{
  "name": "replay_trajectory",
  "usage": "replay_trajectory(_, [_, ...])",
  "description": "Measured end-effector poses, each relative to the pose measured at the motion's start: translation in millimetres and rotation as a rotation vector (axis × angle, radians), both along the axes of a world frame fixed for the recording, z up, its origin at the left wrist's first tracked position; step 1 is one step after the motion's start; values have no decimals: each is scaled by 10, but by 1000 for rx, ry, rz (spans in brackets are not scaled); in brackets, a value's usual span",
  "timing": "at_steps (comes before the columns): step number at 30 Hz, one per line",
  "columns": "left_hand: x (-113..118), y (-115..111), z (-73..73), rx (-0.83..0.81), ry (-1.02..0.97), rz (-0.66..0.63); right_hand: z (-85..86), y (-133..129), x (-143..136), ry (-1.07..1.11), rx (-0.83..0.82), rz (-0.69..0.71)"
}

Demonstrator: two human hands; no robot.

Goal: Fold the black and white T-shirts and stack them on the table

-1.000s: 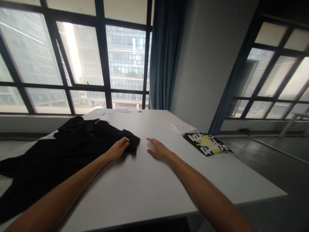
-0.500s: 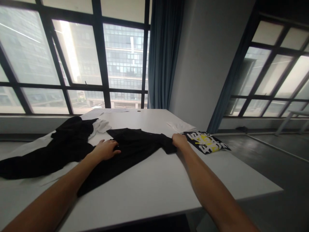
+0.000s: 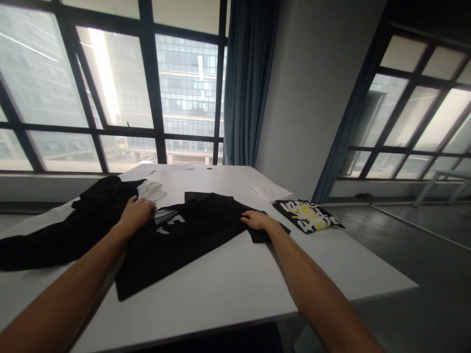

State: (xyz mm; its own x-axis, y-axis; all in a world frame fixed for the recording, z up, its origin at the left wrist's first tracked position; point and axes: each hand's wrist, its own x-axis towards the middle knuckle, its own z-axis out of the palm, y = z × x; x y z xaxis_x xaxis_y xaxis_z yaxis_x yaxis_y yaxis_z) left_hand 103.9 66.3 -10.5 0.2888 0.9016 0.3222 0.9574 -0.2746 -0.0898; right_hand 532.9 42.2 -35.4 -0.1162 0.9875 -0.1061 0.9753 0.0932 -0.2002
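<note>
black cloth, item one: a dark garment lies crumpled at the far left of the white surface, trailing off toward its left edge.

white cloth, item two: a small pale piece sits just beyond the dark garment, partly tucked under it, near the window side.

left hand: palm down, fingers loosely curled, resting where the dark garment meets the black t-shirt; whether it pinches any cloth cannot be told.

black t-shirt, item three: spread mostly flat across the middle of the surface, between the two hands, white lettering showing near the left hand, one lower corner reaching toward the near edge, a sleeve running out to the right.

right hand: flat and open, fingers stretched, pressing on the right sleeve of the black t-shirt, holding nothing closed.

white folded cloth, item four: a pale folded piece lies beyond the right hand, toward the far right corner, apart from the t-shirt.

black folded garment, item five: a neat folded square with white and yellow print rests at the right edge of the surface, just beside the white folded piece and near the right hand without touching it.

containers: none shown; every item lies directly on the surface.
</note>
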Motion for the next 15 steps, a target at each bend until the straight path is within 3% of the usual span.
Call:
replay_trajectory(3, [-189, -60, 112, 153, 39, 152, 77, -14, 85, -98, -56, -218])
replay_trajectory(5, [-85, -152, 141, 245, 13, 107, 145, -58, 124, -170, -76, -342])
replay_trajectory(7, [173, -226, 106, 242, -28, -3, 168, -97, 126, -207, -36, -346])
replay_trajectory(11, [615, -182, -128, -102, -79, -126, 34, -82, 90, -151, 109, -104])
replay_trajectory(13, [553, -81, -262, -329, -63, -91, -37, -49, 101, -103, 20, -102])
replay_trajectory(15, [297, 19, -365, -484, -53, -54, -36, -38, 128, -73, -85, -137])
